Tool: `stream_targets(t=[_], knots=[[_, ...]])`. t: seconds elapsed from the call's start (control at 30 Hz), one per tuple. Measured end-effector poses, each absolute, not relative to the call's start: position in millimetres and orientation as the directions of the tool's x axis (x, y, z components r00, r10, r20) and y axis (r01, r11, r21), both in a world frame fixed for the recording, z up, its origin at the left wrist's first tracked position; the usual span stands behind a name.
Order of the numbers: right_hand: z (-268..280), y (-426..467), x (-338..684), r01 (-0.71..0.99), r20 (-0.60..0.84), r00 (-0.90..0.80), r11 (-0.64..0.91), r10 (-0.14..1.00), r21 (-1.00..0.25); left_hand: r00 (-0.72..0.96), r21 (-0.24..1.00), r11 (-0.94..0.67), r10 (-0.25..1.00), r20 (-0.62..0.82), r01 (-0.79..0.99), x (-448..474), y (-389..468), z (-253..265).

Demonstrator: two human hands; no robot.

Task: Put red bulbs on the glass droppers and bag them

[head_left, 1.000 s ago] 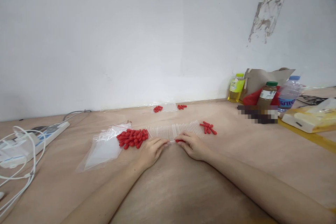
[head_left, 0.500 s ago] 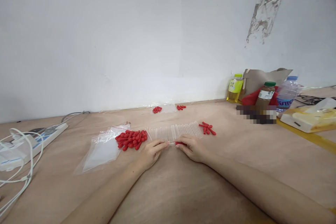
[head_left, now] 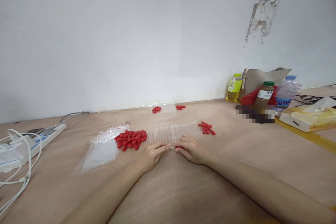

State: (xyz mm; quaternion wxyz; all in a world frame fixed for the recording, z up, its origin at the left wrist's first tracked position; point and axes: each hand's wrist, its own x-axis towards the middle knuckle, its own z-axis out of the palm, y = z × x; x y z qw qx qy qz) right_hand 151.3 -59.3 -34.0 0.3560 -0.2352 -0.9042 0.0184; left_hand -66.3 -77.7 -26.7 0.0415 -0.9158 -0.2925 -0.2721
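Observation:
Low over the table, my left hand [head_left: 153, 154] pinches a clear glass dropper tube [head_left: 172, 147]. The tube points toward my right hand [head_left: 193, 149], whose fingers are closed around a red rubber bulb [head_left: 177, 146]. Only a bit of that bulb shows, and the tube's end is hidden by the fingers. Just beyond both hands lies a row of clear glass tubes [head_left: 160, 134], side by side. A pile of red rubber bulbs [head_left: 130, 139] sits left of the row. Several more bulbs [head_left: 207, 127] lie at its right end.
Clear zip bags [head_left: 101, 154] lie left of the pile. Near the wall are more bags [head_left: 168, 108] with red bulbs. A power strip [head_left: 49, 143] and white cables [head_left: 30, 161] occupy the left. Bottles [head_left: 234, 89], a grey bag [head_left: 275, 74] and a tissue pack [head_left: 309, 117] stand right.
The right fingers have closed further over the red bulb, so less of it shows. Both hands stay close together in nearly the same place.

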Motion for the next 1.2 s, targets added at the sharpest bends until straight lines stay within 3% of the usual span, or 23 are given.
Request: stream_targets(t=[0.33,0.53,0.67,0.93,1.2], knots=[[-34.1,-58.2,150.1,0.419,0.637,-0.634,0.887,0.439,-0.195,0.663,0.104,-0.789,0.572,0.483,0.606,-59.4,-75.2,-32.1],[-28.8,-59.6,146.6,0.401,0.653,-0.535,0.841,0.536,-0.362,0.57,0.18,-0.768,0.59,0.572,0.614,-57.7,-75.4,-30.7],[-28.0,-57.5,149.4,0.41,0.666,-0.474,0.814,0.576,-0.412,0.511,0.137,-0.721,0.599,0.617,0.68,-63.6,-73.5,-29.0],[-29.2,-55.3,155.8,0.503,0.656,-0.566,0.84,0.499,-0.204,0.546,-0.028,-0.673,0.573,0.611,0.739,-67.8,-73.2,-24.4],[-31.9,-56.5,152.2,0.477,0.681,-0.611,0.874,0.404,-0.092,0.564,-0.003,-0.717,0.547,0.619,0.697,-65.6,-73.9,-28.8]])
